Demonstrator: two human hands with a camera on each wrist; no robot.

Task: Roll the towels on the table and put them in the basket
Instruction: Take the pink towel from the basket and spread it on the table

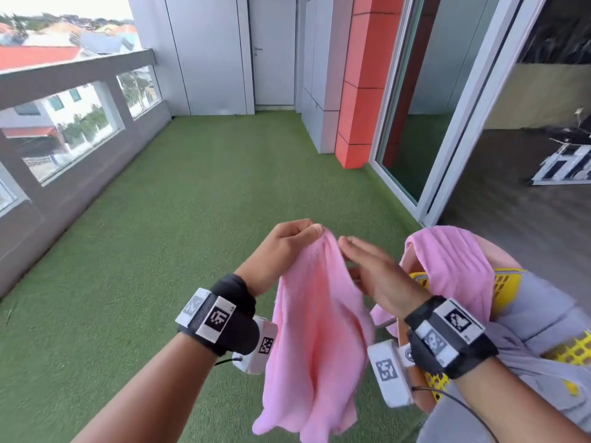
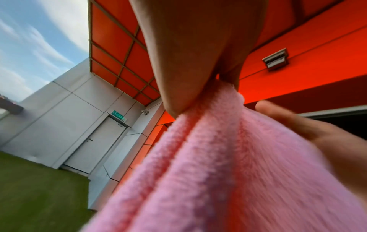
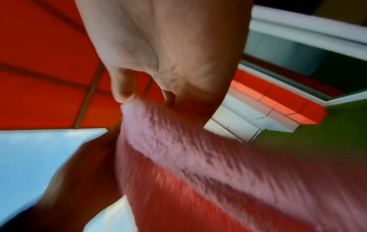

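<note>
Draping pink towel (image 1: 447,266), yellow basket (image 1: 508,282)

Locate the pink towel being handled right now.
Head view, lower centre: the pink towel hangs in the air over the green turf, pinched at its top by the left hand, with the right hand alongside.

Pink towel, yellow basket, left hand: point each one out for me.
pink towel (image 1: 315,318), head view, on the hanging middle folds.
yellow basket (image 1: 508,284), head view, on its perforated wall beside the draped cloth.
left hand (image 1: 281,247), head view, on the back of the hand pinching the towel's top.
</note>
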